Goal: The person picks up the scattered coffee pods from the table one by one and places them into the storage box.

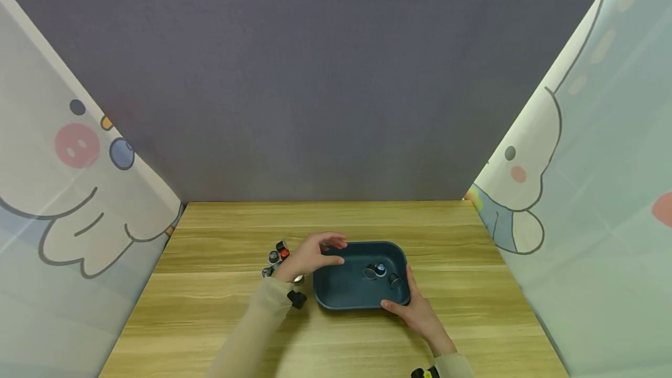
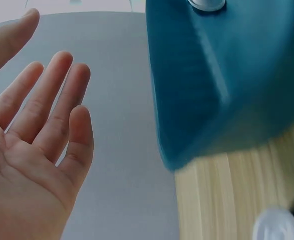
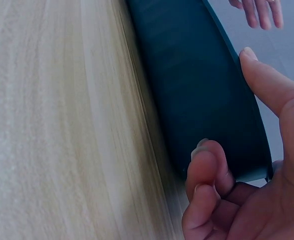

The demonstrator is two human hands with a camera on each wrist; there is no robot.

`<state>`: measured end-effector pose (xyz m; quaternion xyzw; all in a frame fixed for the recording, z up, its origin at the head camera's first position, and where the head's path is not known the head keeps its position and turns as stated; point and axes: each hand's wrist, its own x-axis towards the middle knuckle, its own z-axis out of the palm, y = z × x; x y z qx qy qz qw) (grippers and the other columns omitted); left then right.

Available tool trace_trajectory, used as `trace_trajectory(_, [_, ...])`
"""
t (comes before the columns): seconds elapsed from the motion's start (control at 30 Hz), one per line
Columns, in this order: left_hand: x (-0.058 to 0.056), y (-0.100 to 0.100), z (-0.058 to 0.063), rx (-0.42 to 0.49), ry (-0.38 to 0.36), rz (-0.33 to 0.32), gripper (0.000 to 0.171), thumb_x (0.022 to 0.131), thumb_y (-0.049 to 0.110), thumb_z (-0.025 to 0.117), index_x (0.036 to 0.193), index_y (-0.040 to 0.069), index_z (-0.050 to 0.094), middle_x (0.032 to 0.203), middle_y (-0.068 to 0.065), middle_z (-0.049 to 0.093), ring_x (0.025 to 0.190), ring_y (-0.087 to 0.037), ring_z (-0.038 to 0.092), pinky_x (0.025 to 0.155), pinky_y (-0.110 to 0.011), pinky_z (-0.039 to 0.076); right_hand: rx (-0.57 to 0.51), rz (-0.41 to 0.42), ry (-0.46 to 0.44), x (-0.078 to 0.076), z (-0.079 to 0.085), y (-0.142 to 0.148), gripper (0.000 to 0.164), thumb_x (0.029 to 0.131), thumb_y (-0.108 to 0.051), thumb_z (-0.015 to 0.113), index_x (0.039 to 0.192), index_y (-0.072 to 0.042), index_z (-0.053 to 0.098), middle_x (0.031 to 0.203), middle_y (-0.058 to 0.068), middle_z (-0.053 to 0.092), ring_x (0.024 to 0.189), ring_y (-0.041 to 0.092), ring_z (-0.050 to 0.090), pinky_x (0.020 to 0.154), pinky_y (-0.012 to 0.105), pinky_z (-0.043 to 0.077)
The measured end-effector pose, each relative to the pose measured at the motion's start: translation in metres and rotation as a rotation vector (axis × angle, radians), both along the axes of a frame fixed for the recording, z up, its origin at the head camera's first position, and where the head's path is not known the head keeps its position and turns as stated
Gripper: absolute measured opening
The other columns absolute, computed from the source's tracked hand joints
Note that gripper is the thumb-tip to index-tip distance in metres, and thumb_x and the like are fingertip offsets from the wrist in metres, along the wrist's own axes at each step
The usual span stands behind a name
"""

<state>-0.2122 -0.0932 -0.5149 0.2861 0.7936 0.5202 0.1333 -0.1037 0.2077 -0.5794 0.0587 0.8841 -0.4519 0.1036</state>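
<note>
A dark teal rectangular tray (image 1: 346, 299) stands on the wooden table. Three small coffee capsules lie inside it toward the right, one with a blue top (image 1: 380, 268). Over the tray's left edge, my left hand (image 1: 315, 254) is held with thumb and fingers spread apart; the left wrist view shows its palm (image 2: 31, 160) with nothing in it. At the near right corner my right hand (image 1: 417, 311) grips the tray, thumb on the near rim and fingers along the right side. In the right wrist view its lower fingers (image 3: 204, 170) curl beside the tray wall.
Left of the tray, several more capsules (image 1: 273, 256) lie clustered on the table (image 1: 210, 296), one of them red (image 1: 284, 253), partly hidden by my left wrist. A grey panel (image 1: 325, 86) rises behind the table, and printed cartoon sheets flank both sides.
</note>
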Motion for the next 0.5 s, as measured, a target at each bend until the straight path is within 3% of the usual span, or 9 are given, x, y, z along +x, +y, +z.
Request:
trace_trajectory(0.13, [0.003, -0.019, -0.008, 0.007, -0.008, 0.063, 0.048, 0.09, 0.027, 0.076, 0.135, 0.022, 0.061, 0.123, -0.008, 0.067, 0.115, -0.03, 0.059, 0.095, -0.056, 0.044, -0.034, -0.002, -0.014, 0.0, -0.001, -0.001, 0.12, 0.08, -0.041, 0.084, 0.162, -0.02, -0.002, 0.106, 0.031, 0.061, 0.051, 0.018, 0.044, 0.054, 0.03, 0.039])
trace_trajectory(0.23, [0.006, -0.034, -0.013, 0.001, -0.003, 0.106, 0.048, 0.089, 0.032, 0.077, 0.134, 0.026, 0.061, 0.123, -0.005, 0.067, 0.114, -0.023, 0.061, 0.094, -0.052, 0.045, -0.026, 0.003, 0.0, -0.001, -0.001, -0.001, 0.12, 0.08, -0.041, 0.084, 0.162, -0.018, -0.001, 0.128, 0.037, 0.053, 0.059, 0.021, 0.05, 0.058, 0.032, 0.04])
trace_trajectory(0.3, [0.009, -0.043, -0.017, 0.008, 0.006, 0.133, 0.047, 0.089, 0.029, 0.077, 0.133, 0.026, 0.062, 0.122, -0.006, 0.068, 0.113, -0.021, 0.061, 0.093, -0.049, 0.045, -0.011, 0.005, 0.003, -0.001, -0.002, -0.001, 0.12, 0.08, -0.042, 0.084, 0.162, -0.017, 0.0, 0.131, 0.039, 0.05, 0.066, 0.025, 0.055, 0.062, 0.036, 0.046])
trace_trajectory(0.4, [0.011, -0.054, -0.024, 0.022, 0.033, 0.181, 0.045, 0.089, 0.019, 0.078, 0.131, 0.024, 0.064, 0.119, -0.006, 0.069, 0.11, -0.02, 0.063, 0.09, -0.045, 0.047, 0.009, 0.011, 0.018, -0.001, -0.003, -0.001, 0.12, 0.08, -0.044, 0.083, 0.162, -0.016, 0.001, 0.146, 0.04, 0.035, 0.085, 0.031, 0.059, 0.077, 0.045, 0.05])
trace_trajectory(0.43, [0.012, -0.057, -0.027, 0.029, 0.043, 0.194, 0.045, 0.088, 0.016, 0.079, 0.13, 0.022, 0.065, 0.118, -0.006, 0.07, 0.108, -0.02, 0.064, 0.088, -0.044, 0.048, 0.012, 0.011, 0.019, -0.001, -0.003, -0.001, 0.119, 0.08, -0.044, 0.083, 0.162, -0.016, 0.001, 0.146, 0.04, 0.035, 0.088, 0.032, 0.06, 0.081, 0.048, 0.051])
trace_trajectory(0.5, [0.015, -0.063, -0.031, 0.038, 0.049, 0.221, 0.044, 0.087, 0.014, 0.079, 0.129, 0.019, 0.066, 0.116, -0.006, 0.071, 0.106, -0.02, 0.064, 0.085, -0.041, 0.049, -0.003, 0.003, 0.005, -0.001, -0.004, -0.001, 0.119, 0.08, -0.043, 0.083, 0.162, -0.019, 0.001, 0.134, 0.038, 0.051, 0.08, 0.029, 0.06, 0.077, 0.047, 0.052])
